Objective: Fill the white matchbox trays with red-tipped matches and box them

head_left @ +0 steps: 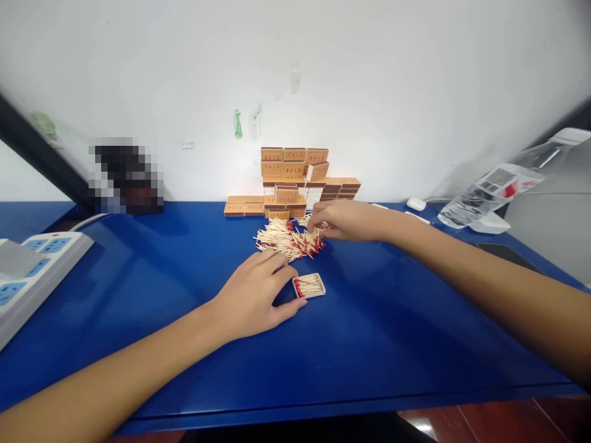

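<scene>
On the blue table, a small white matchbox tray (pixel 318 294) is partly filled with red-tipped matches lying side by side. My left hand (pixel 261 295) holds this tray at its left end, thumb at the near corner and index finger at the far one. Behind the tray spreads a loose pile of matches (pixel 286 240). At the pile's right side, my right hand (pixel 339 220) has its fingers curled and pinched on some matches, with the fingertips partly hidden. Matchboxes (pixel 284 169) with orange labels are stacked against the wall behind the pile.
A white power strip (pixel 55 261) lies at the left. To the right, a clear plastic bottle (pixel 494 187) leans over, near a small white case (pixel 416 203) and a dark flat object (pixel 508 255). A blurred dark object (pixel 127 175) stands at the back left.
</scene>
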`<state>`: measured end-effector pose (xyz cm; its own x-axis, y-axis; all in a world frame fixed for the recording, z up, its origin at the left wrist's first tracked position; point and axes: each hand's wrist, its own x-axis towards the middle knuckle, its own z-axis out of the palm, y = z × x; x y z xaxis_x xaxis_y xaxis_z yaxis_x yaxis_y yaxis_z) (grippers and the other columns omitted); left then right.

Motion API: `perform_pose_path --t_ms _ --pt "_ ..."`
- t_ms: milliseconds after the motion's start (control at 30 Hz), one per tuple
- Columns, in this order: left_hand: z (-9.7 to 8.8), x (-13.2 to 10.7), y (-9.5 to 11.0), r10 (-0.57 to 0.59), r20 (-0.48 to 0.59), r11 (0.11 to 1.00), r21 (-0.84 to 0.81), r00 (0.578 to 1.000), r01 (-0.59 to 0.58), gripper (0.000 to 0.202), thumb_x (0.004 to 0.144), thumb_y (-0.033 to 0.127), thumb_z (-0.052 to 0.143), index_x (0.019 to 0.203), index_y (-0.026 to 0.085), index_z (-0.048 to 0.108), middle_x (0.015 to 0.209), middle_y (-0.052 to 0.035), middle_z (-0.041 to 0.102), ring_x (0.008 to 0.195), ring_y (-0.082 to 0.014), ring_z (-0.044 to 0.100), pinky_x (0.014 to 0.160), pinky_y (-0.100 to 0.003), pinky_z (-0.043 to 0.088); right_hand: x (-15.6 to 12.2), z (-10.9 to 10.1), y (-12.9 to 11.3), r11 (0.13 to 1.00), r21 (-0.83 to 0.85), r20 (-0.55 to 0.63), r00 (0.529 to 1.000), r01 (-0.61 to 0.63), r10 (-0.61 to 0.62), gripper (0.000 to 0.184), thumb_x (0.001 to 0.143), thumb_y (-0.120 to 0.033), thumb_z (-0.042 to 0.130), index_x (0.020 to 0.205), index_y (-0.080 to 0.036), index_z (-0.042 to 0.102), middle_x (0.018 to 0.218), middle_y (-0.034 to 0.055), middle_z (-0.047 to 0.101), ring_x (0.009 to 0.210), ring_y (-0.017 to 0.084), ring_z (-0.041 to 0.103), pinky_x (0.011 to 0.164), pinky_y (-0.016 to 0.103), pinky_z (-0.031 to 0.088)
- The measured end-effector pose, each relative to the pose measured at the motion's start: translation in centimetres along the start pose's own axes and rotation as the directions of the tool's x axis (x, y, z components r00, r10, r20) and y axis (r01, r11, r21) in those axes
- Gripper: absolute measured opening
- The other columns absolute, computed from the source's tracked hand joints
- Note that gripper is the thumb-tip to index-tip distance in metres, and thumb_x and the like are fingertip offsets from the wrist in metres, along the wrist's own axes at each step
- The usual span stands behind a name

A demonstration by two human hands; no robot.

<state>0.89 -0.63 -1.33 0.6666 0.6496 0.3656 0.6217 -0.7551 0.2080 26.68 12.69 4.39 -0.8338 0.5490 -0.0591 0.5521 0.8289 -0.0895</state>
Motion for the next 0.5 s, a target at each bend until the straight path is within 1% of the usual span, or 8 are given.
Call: perform_pose_path --t_ms 100,200,333,500 --pt "0.0 -0.1 0.0 0.003 -0.003 1.0 -0.006 1.0 -0.003 0.032 0.099 0.045 0.067 0.11 0.016 0.072 0.102 -0.0088 0.068 0.099 -0.0274 0.063 0.092 -0.045 0.053 -0.5 0.3 0.1 0.999 0.032 -0.016 1.0 -0.01 0.01 0.02 0.095 -0.018 0.062 0.108 -0.019 0.077 0.108 0.011 0.07 0.086 0.021 0.064 0.076 0.033 0.045" --pt "-0.1 -0.1 0.0 0.002 0.002 1.0 -0.009 1.0 -0.002 0.032 0.099 0.045 0.067 0.111 0.016 0.072 0.105 -0.009 0.069 0.101 -0.0277 0.063 0.092 -0.045 0.053 -1.0 0.6 0.2 0.999 0.038 -0.021 1.0 -0.009 0.01 0.019 0.099 -0.023 0.061 0.107 -0.018 0.078 0.105 0.0108 0.07 0.088 0.021 0.064 0.076 0.033 0.044" --pt "0.0 0.0 -0.1 0.011 -0.002 1.0 -0.007 1.0 -0.011 0.032 0.099 0.045 0.067 0.111 0.016 0.072 0.103 -0.0088 0.068 0.1 -0.0277 0.063 0.093 -0.046 0.054 -1.5 0.9 0.5 1.0 0.006 -0.025 1.0 0.0 0.0 0.024 0.104 -0.032 0.058 0.101 -0.018 0.078 0.1 0.0103 0.069 0.087 0.022 0.063 0.075 0.034 0.043" --pt "0.0 0.1 -0.1 0.001 -0.004 1.0 -0.01 1.0 -0.001 0.031 0.099 0.046 0.067 0.108 0.017 0.073 0.103 -0.0095 0.069 0.1 -0.028 0.063 0.094 -0.046 0.054 -2.4 0.5 0.8 0.998 0.056 -0.066 0.998 0.006 -0.002 0.029 0.104 -0.039 0.058 0.101 -0.018 0.078 0.097 0.0096 0.069 0.08 0.02 0.061 0.072 0.033 0.043"
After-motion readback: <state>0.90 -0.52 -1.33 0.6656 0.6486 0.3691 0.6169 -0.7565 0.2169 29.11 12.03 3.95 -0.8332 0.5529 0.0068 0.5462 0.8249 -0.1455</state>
